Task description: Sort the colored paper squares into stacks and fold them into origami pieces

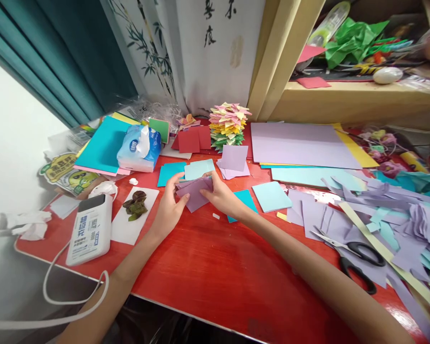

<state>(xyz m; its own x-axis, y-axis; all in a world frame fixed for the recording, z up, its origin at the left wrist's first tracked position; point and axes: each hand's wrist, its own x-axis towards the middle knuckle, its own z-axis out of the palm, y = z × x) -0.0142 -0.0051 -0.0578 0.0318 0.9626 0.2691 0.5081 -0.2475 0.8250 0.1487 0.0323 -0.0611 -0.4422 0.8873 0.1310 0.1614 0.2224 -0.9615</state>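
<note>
Several purple paper squares (195, 193) are held fanned out above the red table (215, 267). My left hand (170, 205) grips their left side, thumb in front. On their right side, my right hand (220, 193) pinches them, also thumb in front. Just behind lie a light blue paper square (199, 168) and a teal paper square (171, 174). More purple squares (234, 160) are stacked farther back. Right of my right hand sit a pile of light blue squares (271, 196) and another teal square (244, 203), partly covered by my wrist.
Scissors (347, 251) with black handles lie open among purple paper scraps (376, 229) on the right. A folded-paper tower (229, 125) stands at the back. On the left are a tissue pack (139, 148), a white power bank (90, 229) with a cable, and dark leaves (135, 205) on paper.
</note>
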